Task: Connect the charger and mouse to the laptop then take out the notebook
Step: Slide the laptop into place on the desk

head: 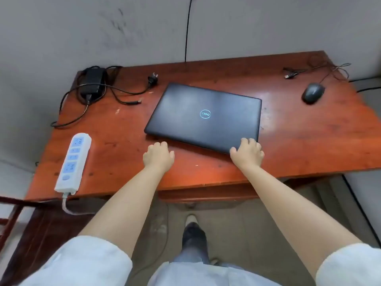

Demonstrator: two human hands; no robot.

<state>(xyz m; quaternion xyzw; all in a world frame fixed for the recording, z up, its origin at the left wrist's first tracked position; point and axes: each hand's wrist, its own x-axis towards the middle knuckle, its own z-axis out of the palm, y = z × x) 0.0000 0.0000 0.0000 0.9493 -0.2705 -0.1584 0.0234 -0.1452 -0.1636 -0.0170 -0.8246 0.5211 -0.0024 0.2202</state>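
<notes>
A closed black laptop (204, 115) lies in the middle of the red-brown wooden table (309, 141). My right hand (248, 152) rests on its near right corner, fingers curled over the edge. Just in front of the laptop's near left edge, my left hand (158, 154) hovers with fingers apart and nothing in it. The black charger brick (92, 81) with tangled cable lies at the far left; its barrel plug (136, 102) and wall plug (153, 77) lie loose. A black wired mouse (313, 92) sits far right, its USB end (288, 76) loose. No notebook is in view.
A white power strip (72, 162) lies along the table's near left edge, its cord dropping to the floor. A drawer front (206, 195) shows under the table's near edge. A grey wall stands behind the table. My foot (192, 228) is on the floor below.
</notes>
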